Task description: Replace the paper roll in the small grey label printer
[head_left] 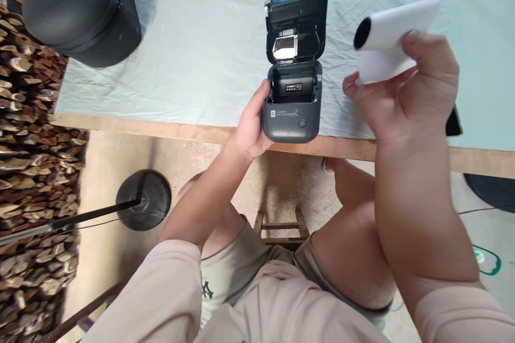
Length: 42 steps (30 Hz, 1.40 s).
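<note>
My left hand (254, 120) grips the left side of a small dark grey label printer (293, 123) over the table's front edge. The printer's lid (296, 27) is swung up, and no roll sits in the bay below it. To the right, my right hand (418, 83) is closed on a white paper roll (390, 29) with a dark core end facing left. A loose flap of its paper hangs down between thumb and fingers. The roll is held above the table, apart from the printer.
A black hard case (80, 10) stands at the table's back left. A dark flat object (454, 122) lies partly hidden behind my right wrist. Below are a round black stand base (144, 200), a wooden stool (281, 226) and stacked firewood (36, 171) at left.
</note>
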Tool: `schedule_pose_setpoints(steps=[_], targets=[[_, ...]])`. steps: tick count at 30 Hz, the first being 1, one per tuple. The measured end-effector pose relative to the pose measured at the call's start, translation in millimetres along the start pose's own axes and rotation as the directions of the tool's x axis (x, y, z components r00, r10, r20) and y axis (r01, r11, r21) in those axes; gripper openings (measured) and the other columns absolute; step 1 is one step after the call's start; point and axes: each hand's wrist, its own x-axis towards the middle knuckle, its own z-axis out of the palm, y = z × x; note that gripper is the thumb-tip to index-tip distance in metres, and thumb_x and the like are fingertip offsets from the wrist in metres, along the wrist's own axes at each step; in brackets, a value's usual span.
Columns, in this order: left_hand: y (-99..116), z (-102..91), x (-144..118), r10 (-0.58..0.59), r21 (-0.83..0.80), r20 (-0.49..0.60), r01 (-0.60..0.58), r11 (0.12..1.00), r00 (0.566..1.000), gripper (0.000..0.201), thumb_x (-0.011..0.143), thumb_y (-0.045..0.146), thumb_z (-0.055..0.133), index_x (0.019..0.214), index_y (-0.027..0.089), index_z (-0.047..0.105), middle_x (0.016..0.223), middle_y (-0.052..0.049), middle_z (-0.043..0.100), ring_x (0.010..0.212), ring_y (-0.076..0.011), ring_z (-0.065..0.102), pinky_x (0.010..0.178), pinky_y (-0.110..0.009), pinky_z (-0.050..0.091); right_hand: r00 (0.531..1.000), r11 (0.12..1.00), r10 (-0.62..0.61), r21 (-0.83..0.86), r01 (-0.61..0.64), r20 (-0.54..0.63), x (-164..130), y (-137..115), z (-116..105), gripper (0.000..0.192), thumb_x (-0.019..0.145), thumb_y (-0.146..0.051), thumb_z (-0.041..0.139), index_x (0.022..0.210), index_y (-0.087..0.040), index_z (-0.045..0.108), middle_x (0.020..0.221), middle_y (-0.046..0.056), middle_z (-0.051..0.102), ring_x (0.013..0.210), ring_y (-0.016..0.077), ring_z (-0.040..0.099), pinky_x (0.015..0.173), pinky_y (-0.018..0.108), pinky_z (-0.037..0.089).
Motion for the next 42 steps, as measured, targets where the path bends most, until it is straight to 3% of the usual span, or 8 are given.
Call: schedule_pose_setpoints(steps=[4,9,18,25,30,33,36,42], targets=[[0.3,1.8,-1.7,-0.006,-0.013,-0.003,0.006,1.0,1.0,0.048,0.097,0.052,0.034,0.104,0.018,0.067,0.111,0.001,0.072,0.136,-0.0259,0.05,0.107,-0.041,0.054,0.975,0.912,0.22,0.359,-0.201,-0.012,-5.6,-18.6,7.4,0.053,0.064,-0.034,0.055,0.116,-0.035,0.051,0.143,-0.003,0.045,0.136,0.0244,0.044,0.086,0.042,0.051],[0.3,5.8,-4.0,-0.003,-0.003,-0.021,0.003,1.0,1.0,0.046,0.097,0.05,0.034,0.101,0.017,0.067,0.115,0.0,0.071,0.139,-0.027,0.046,0.11,-0.042,0.051,0.967,0.913,0.216,0.324,-0.248,0.132,-10.0,-38.3,9.1,0.042,0.058,-0.033,0.058,0.1,-0.032,0.061,0.136,-0.007,0.053,0.141,0.0228,0.037,0.112,0.044,0.041],[-0.8,9.8,-5.7,0.025,0.06,-0.042,-0.022,0.998,0.999,0.042,0.096,0.049,0.039,0.106,0.017,0.065,0.118,0.001,0.07,0.141,-0.0252,0.044,0.116,-0.04,0.046,0.975,0.869,0.178,0.443,-0.219,0.133,-30.7,-70.4,32.1,0.022,0.064,-0.024,0.066,0.084,-0.028,0.058,0.093,-0.006,0.061,0.114,0.0169,0.059,0.094,0.034,0.053],[-4.0,5.9,-2.7,0.044,0.069,-0.045,-0.04,0.997,0.998,0.041,0.095,0.051,0.042,0.103,0.019,0.066,0.11,0.001,0.073,0.137,-0.0269,0.049,0.107,-0.041,0.055,0.958,0.897,0.237,0.342,-0.281,0.164,-23.3,-60.0,28.5,0.039,0.061,-0.019,0.059,0.098,-0.025,0.049,0.116,0.0,0.059,0.134,0.0155,0.046,0.113,0.035,0.044],[-3.2,7.0,-3.3,0.038,0.06,-0.065,-0.034,0.998,0.997,0.038,0.094,0.05,0.046,0.104,0.019,0.065,0.112,0.0,0.072,0.137,-0.028,0.049,0.105,-0.04,0.056,0.995,0.963,0.066,0.258,-0.083,0.076,-25.1,-41.8,33.3,0.041,0.075,-0.028,0.062,0.111,-0.035,0.044,0.111,-0.005,0.054,0.109,0.0116,0.059,0.092,0.033,0.056],[-3.2,8.2,-3.9,0.042,0.056,-0.051,-0.039,0.998,0.998,0.038,0.094,0.05,0.046,0.103,0.019,0.066,0.113,-0.001,0.071,0.136,-0.0282,0.051,0.105,-0.04,0.056,0.98,0.978,-0.188,0.1,0.181,0.071,-32.4,-46.9,43.7,0.045,0.071,-0.022,0.07,0.109,-0.034,0.049,0.105,-0.005,0.054,0.09,0.0107,0.06,0.07,0.027,0.054],[-4.2,9.5,-4.7,0.061,0.066,-0.053,-0.057,0.996,0.997,0.037,0.095,0.049,0.043,0.103,0.02,0.065,0.115,-0.001,0.071,0.135,-0.0275,0.052,0.105,-0.04,0.056,0.889,0.844,-0.42,-0.282,0.456,0.18,-40.1,-54.1,51.3,0.036,0.071,-0.014,0.068,0.101,-0.029,0.055,0.099,-0.002,0.059,0.088,0.0135,0.062,0.068,0.029,0.05],[-6.7,14.5,-9.0,0.142,0.145,-0.042,-0.135,0.98,0.989,0.024,0.094,0.041,0.052,0.106,0.022,0.061,0.113,0.0,0.07,0.133,-0.025,0.054,0.105,-0.037,0.054,0.89,0.446,-0.249,-0.77,0.456,0.383,-45.1,-54.0,52.6,0.031,0.071,-0.007,0.056,0.094,-0.028,0.054,0.097,0.0,0.067,0.09,0.0227,0.063,0.078,0.041,0.046]])
